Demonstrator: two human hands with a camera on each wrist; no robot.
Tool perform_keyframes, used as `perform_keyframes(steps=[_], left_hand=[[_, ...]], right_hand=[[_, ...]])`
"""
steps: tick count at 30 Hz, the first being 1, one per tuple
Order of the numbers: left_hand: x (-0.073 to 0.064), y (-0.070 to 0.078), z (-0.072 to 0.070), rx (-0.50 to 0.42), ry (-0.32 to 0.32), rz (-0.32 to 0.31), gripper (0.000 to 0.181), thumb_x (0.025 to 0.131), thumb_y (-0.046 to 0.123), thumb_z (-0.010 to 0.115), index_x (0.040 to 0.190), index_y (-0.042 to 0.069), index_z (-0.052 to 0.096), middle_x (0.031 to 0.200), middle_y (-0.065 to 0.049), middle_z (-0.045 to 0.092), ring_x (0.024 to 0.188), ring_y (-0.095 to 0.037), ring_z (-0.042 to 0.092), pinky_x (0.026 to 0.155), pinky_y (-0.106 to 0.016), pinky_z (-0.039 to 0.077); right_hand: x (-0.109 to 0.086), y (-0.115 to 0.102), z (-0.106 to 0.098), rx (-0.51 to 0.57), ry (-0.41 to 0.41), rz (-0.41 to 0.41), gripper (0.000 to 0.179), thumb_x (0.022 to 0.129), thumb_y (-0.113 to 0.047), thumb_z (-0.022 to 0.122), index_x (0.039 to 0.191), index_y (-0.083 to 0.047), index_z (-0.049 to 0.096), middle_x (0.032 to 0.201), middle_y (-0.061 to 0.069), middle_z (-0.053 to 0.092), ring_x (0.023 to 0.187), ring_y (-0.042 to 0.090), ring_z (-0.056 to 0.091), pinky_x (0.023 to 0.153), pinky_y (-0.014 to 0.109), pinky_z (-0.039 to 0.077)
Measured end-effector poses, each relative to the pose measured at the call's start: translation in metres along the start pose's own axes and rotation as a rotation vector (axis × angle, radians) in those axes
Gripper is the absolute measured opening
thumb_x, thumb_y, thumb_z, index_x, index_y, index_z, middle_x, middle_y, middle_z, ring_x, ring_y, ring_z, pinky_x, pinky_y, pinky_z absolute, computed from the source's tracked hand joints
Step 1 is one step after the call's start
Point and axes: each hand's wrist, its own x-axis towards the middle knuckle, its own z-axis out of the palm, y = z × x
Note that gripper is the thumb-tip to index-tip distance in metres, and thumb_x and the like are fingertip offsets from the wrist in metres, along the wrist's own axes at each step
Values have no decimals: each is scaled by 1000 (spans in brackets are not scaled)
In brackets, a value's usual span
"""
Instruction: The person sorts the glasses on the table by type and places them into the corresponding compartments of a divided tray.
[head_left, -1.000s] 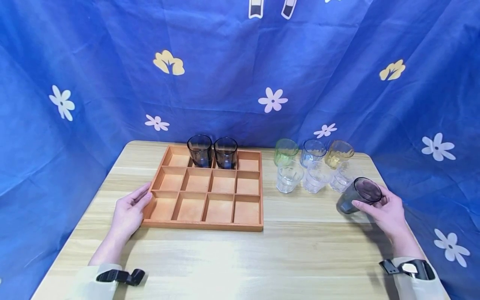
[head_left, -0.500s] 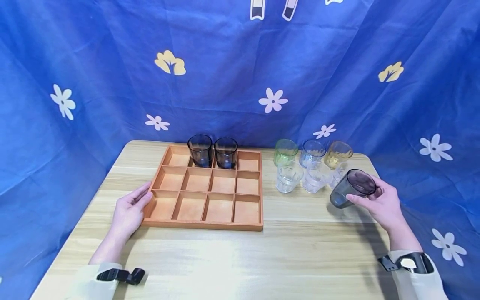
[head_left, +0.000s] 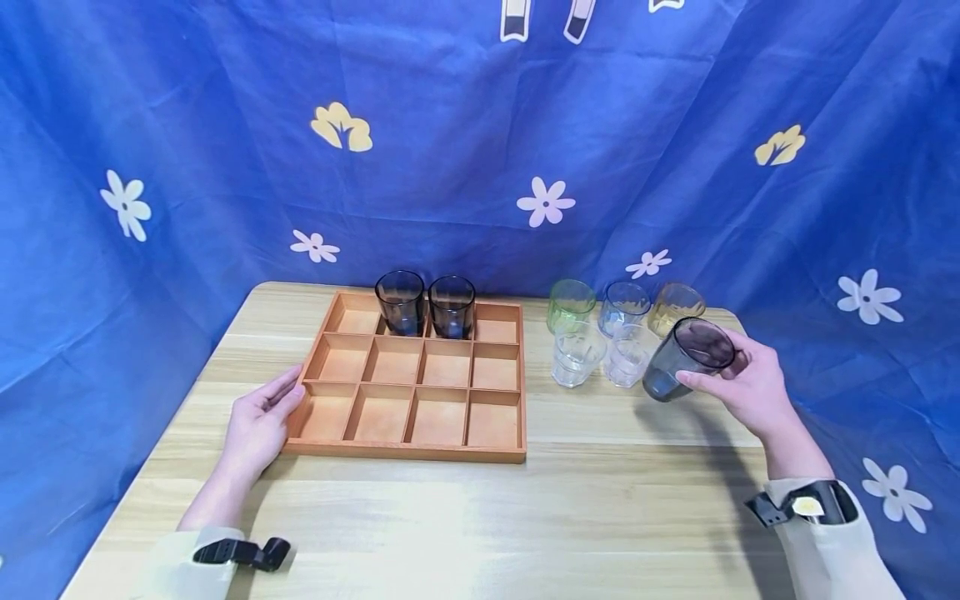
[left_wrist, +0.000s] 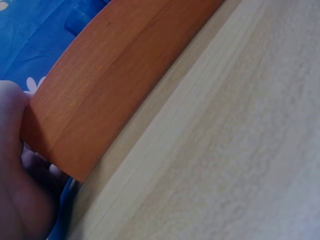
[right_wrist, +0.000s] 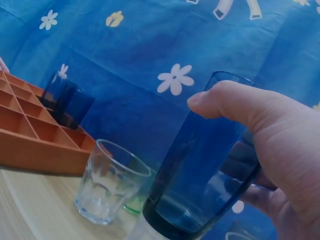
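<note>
Head view, right hand (head_left: 756,382) curled round tilted dark glass (head_left: 670,371), left hand (head_left: 258,423) gripping tray (head_left: 405,452)

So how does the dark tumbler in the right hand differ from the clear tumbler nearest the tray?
The dark tumbler is smoky; the clear tumbler is colourless. The dark tumbler tilts, gripped by the right hand; the clear tumbler stands upright on the table. Both are transparent.

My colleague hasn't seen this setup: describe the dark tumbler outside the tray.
Find the wooden compartment tray; right of it, the right hand grips the smoky tumbler. Unlike the two dark tumblers upright in the tray, this one is tilted.
</note>
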Motion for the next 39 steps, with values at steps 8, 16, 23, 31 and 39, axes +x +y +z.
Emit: perform_keyframes(steps=[8, 16, 23, 31, 39], left_hand=[[1, 0, 0, -3, -4, 0, 46, 109, 19, 62, 151, 0, 56, 149, -23, 54, 121, 10, 54, 95, -4, 44], [1, 1, -1, 12, 6, 11, 44, 109, 17, 62, 150, 0, 57, 148, -22, 55, 120, 11, 53, 94, -3, 44], [1, 1, -1, 18, 3, 1, 45, 109, 18, 62, 151, 1, 56, 149, -21, 55, 123, 10, 53, 95, -3, 43], [-2, 3, -1, 18, 0, -3, 47, 109, 21, 63, 151, 0, 56, 148, -22, 55, 123, 10, 53, 96, -3, 43], [-1, 1, -1, 17, 2, -5, 46, 109, 19, 63, 150, 0, 57, 148, -22, 55, 123, 9, 53, 95, -3, 43]], right_hand=[[23, -11, 16, 11, -15, -17, 65, 75, 25, 82, 136, 14, 61, 123, 24, 72, 112, 21, 71, 96, 25, 58], [51, -21, 39, 80, -85, -54, 65, 77, 24, 82, 137, 13, 60, 125, 28, 70, 114, 23, 72, 100, 31, 57], [73, -24, 57, 97, -121, -73, 63, 78, 21, 83, 137, 13, 61, 125, 30, 70, 112, 23, 72, 99, 30, 58], [94, -30, 79, 91, -125, -60, 63, 78, 17, 85, 137, 7, 63, 128, 30, 69, 115, 23, 71, 99, 30, 58], [113, -25, 101, 123, -147, -61, 63, 78, 15, 86, 136, 6, 64, 128, 30, 68, 115, 25, 71, 99, 32, 58]])
